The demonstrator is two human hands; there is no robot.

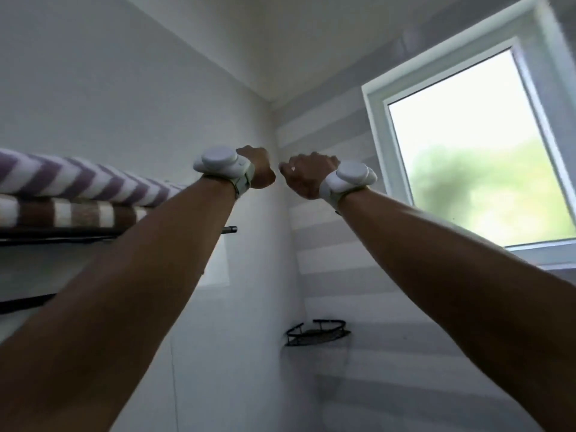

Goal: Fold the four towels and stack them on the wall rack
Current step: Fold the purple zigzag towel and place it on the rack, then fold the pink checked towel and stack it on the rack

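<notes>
Two folded towels lie stacked on the black wall rack (62, 235) at the left: a purple-and-white zigzag towel (78, 179) on top of a brown-and-white striped towel (62, 213). Both my arms are stretched up and forward. My left hand (258, 168) is a closed fist just right of the rack's end, holding nothing that I can see. My right hand (304, 176) is also curled shut, a small gap from the left one, in front of the room corner. Each wrist wears a white band device.
A lower black bar (28, 302) of the rack shows below my left arm. A black corner basket (316, 333) hangs on the wall low in the corner. A bright window (473, 145) fills the upper right. Walls are white and striped grey.
</notes>
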